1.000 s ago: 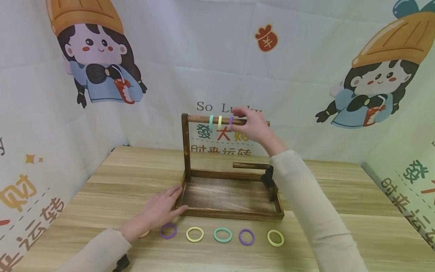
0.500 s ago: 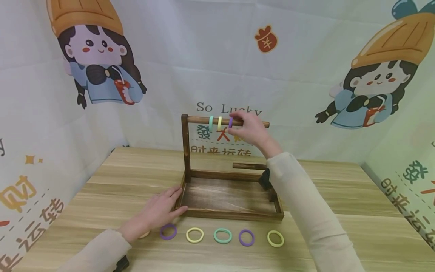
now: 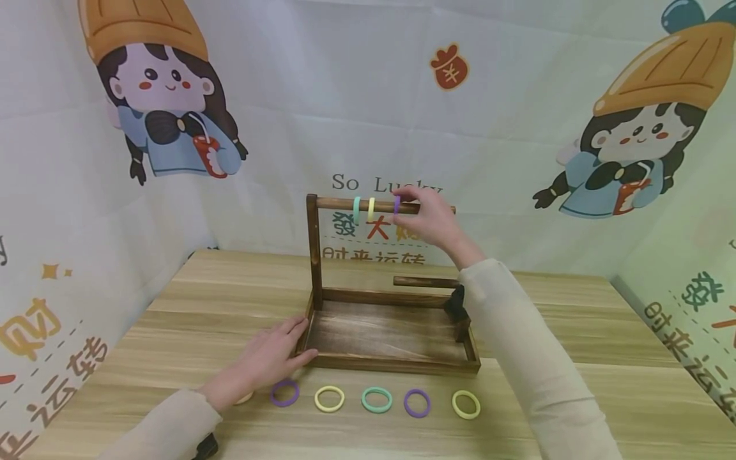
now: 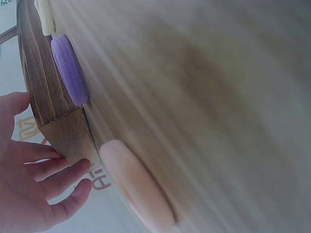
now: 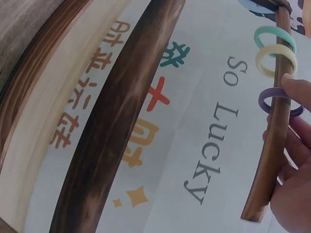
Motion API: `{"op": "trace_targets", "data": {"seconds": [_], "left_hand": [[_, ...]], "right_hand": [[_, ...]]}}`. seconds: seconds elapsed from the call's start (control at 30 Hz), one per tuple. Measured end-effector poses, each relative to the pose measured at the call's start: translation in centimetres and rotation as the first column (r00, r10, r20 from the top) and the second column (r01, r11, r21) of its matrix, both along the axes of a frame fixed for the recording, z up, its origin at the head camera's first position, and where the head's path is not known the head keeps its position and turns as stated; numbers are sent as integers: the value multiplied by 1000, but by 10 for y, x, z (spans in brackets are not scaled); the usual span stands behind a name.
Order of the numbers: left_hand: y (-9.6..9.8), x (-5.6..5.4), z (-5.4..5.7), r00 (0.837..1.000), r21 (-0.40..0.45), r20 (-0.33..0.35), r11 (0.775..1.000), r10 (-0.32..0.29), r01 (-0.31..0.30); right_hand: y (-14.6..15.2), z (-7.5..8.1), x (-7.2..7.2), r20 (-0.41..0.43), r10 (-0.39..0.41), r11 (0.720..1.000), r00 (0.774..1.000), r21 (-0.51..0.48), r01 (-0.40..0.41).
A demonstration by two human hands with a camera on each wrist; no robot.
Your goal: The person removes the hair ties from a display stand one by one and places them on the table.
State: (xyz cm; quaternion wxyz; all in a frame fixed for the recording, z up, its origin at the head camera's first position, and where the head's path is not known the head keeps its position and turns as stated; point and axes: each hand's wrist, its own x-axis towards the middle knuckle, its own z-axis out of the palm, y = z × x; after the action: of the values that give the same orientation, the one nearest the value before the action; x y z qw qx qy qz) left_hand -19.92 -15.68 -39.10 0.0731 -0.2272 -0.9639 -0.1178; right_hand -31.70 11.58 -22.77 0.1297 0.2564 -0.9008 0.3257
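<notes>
My right hand [image 3: 428,216] pinches a purple hair tie [image 5: 266,101] that hangs around the upper bar [image 5: 272,145] of a dark wooden stand. Farther in along that bar hang a yellow hair tie [image 3: 371,209] and a mint green one [image 3: 356,211], close together. My left hand [image 3: 270,354] rests at the left front corner of the stand's tray base [image 3: 397,363]. Its fingers lie fairly straight along the left wall, with the thumb at the front edge. In the left wrist view, the fingertips touch the wood [image 4: 70,136].
In front of the stand lies a row of hair ties: purple [image 3: 285,393], yellow [image 3: 329,398], green [image 3: 376,400], purple [image 3: 417,403] and yellow [image 3: 466,404]. A peach one [image 4: 138,187] is partly hidden by my left wrist. A shorter lower bar [image 3: 422,281] sticks out leftward.
The purple hair tie in my right hand first stays near the yellow one, then shifts slightly right along the bar. My left hand stays at the tray corner.
</notes>
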Motion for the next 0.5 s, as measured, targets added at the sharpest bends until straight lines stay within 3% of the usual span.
{"op": "trace_targets", "data": {"seconds": [0.23,0.5], "left_hand": [[1,0,1,1000,6,2,1000,0,0],[0,0,-1,1000,5,10,1000,3,-3]], "right_hand": [[14,1,0,7,25,997,1000,-67,-25],[30,-2,-2,59,-1,991,998,-135,9]]}}
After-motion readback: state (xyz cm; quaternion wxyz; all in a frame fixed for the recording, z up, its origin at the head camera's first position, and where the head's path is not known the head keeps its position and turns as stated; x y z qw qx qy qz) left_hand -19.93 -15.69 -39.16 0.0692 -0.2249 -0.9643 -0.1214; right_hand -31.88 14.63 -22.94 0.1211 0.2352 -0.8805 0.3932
